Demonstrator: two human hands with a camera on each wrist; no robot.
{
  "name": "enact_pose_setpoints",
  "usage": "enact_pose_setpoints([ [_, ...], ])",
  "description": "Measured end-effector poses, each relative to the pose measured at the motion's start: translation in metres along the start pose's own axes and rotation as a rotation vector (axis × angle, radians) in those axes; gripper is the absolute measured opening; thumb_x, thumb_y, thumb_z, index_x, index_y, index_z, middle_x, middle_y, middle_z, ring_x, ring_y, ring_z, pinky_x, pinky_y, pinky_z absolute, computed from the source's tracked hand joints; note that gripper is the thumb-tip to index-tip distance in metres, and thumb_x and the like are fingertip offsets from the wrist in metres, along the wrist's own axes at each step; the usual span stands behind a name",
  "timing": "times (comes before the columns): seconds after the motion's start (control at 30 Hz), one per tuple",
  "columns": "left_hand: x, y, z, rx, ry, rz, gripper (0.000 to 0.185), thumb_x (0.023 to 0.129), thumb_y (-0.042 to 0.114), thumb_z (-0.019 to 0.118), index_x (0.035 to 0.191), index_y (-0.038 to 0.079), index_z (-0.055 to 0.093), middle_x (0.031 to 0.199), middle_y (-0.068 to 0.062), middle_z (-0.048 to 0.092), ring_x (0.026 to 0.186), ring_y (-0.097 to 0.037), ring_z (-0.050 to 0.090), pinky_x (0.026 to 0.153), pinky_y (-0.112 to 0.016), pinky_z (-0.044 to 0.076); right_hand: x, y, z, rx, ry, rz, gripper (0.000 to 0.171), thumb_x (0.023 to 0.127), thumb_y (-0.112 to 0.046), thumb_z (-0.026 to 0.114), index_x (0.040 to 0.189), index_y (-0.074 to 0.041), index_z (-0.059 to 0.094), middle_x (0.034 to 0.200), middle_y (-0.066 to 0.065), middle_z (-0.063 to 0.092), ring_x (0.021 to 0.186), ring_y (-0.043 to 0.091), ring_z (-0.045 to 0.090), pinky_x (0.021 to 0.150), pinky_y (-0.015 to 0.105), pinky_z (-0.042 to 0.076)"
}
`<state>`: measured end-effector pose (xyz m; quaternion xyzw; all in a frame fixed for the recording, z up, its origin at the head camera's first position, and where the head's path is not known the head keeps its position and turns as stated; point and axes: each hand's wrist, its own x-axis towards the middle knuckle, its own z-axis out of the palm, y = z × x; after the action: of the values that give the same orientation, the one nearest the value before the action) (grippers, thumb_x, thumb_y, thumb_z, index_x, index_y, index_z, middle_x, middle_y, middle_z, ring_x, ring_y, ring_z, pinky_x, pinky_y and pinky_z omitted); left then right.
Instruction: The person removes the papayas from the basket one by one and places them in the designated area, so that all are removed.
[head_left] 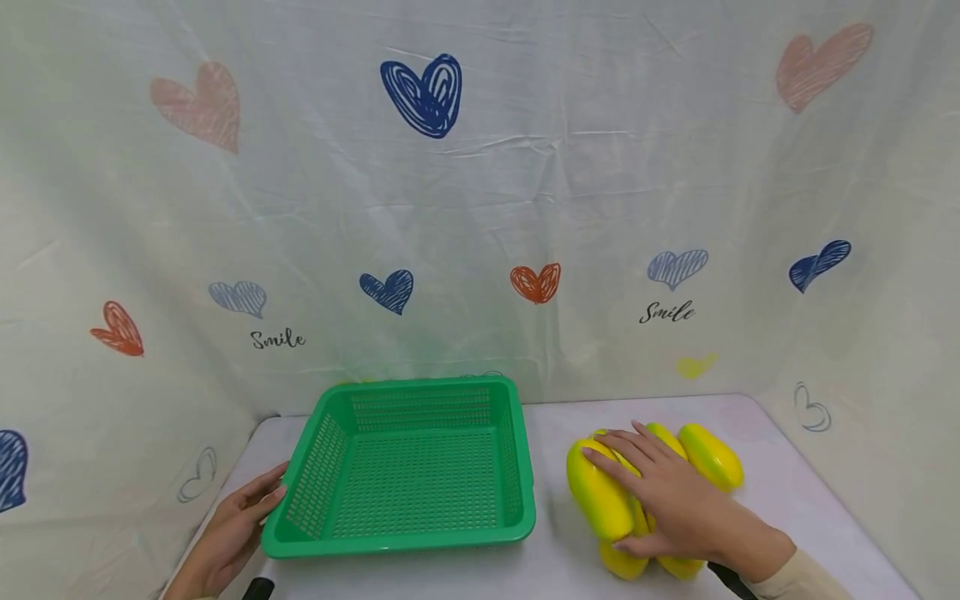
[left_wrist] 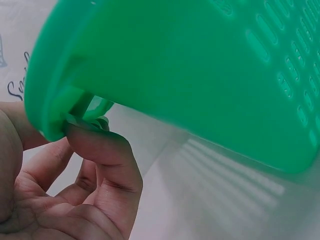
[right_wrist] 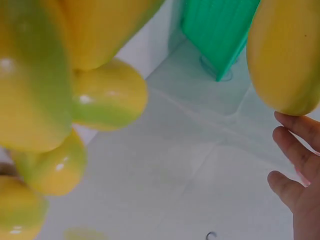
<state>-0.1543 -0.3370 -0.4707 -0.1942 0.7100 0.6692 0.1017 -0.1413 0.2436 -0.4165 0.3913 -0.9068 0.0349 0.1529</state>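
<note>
A green plastic basket (head_left: 420, 546) with slotted sides stands left of centre, its inside bare. My left hand (head_left: 234, 527) grips its left rim, and the left wrist view shows the fingers (left_wrist: 105, 145) curled up under that rim. At the right lies a pile of smooth yellow-green mangoes (head_left: 711, 457). My right hand (head_left: 671, 500) reaches over the pile and holds the nearest-left mango (head_left: 600, 492), thumb at its lower end and fingers at its upper end. In the right wrist view, fingertips (right_wrist: 285, 135) meet the end of this mango (right_wrist: 285, 55). The palm hides part of the pile.
The white table (head_left: 555, 575) runs back to a hanging white cloth (head_left: 480, 208) printed with hearts and "Smile". More cloth closes in both sides. A strip of tabletop separates the basket from the mangoes.
</note>
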Motion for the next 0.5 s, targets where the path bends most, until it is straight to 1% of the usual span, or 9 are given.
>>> enact_pose_setpoints([
  [0.07,-0.001,0.000,0.000,-0.003,0.007,-0.001,0.070,0.111,0.017,0.057,0.167,-0.001,0.020,0.162,-0.028,0.032,0.096,0.003,0.062,0.088,-0.022,0.058,-0.009,0.005,0.002,-0.022,0.035,0.005,0.106,0.072,-0.065,0.089,0.158,-0.021,0.045,0.147,0.006,0.058,0.131,0.031,0.054,0.126,0.020,-0.014],
  [0.17,-0.001,0.000,0.000,-0.005,0.010,0.002,0.070,0.110,0.016,0.058,0.166,-0.001,0.020,0.160,-0.026,0.036,0.096,0.002,0.063,0.087,-0.023,0.059,-0.022,0.011,0.004,-0.048,0.087,0.020,0.110,0.068,-0.066,0.091,0.158,-0.021,0.046,0.145,0.006,0.059,0.129,0.031,0.055,0.127,0.020,-0.010],
  [0.2,-0.001,-0.001,0.000,-0.007,0.011,0.003,0.070,0.110,0.016,0.058,0.166,-0.001,0.020,0.161,-0.027,0.034,0.096,0.002,0.063,0.088,-0.023,0.059,-0.026,0.014,0.004,-0.053,0.100,0.028,0.111,0.067,-0.067,0.091,0.157,-0.021,0.047,0.144,0.006,0.060,0.128,0.030,0.055,0.127,0.020,-0.009],
  [0.3,0.000,-0.001,0.000,-0.009,0.010,0.007,0.070,0.110,0.016,0.058,0.166,-0.002,0.020,0.162,-0.028,0.033,0.095,0.003,0.063,0.087,-0.023,0.059,-0.037,0.020,0.004,-0.053,0.122,0.053,0.110,0.067,-0.069,0.090,0.156,-0.020,0.047,0.143,0.006,0.060,0.128,0.029,0.054,0.128,0.020,-0.007],
  [0.37,-0.001,0.000,0.001,-0.009,0.018,0.003,0.069,0.110,0.016,0.058,0.166,-0.001,0.022,0.160,-0.026,0.035,0.095,0.003,0.063,0.087,-0.023,0.059,-0.044,0.024,0.003,-0.044,0.135,0.063,0.110,0.067,-0.069,0.090,0.156,-0.019,0.048,0.143,0.008,0.060,0.128,0.029,0.053,0.128,0.019,-0.006],
  [0.5,0.000,-0.001,0.000,-0.012,0.010,0.009,0.070,0.111,0.018,0.058,0.167,-0.001,0.021,0.159,-0.024,0.038,0.096,0.003,0.062,0.087,-0.023,0.058,-0.058,0.033,0.002,-0.028,0.152,0.065,0.110,0.068,-0.067,0.091,0.156,-0.017,0.048,0.144,0.009,0.059,0.130,0.029,0.049,0.128,0.019,-0.004],
])
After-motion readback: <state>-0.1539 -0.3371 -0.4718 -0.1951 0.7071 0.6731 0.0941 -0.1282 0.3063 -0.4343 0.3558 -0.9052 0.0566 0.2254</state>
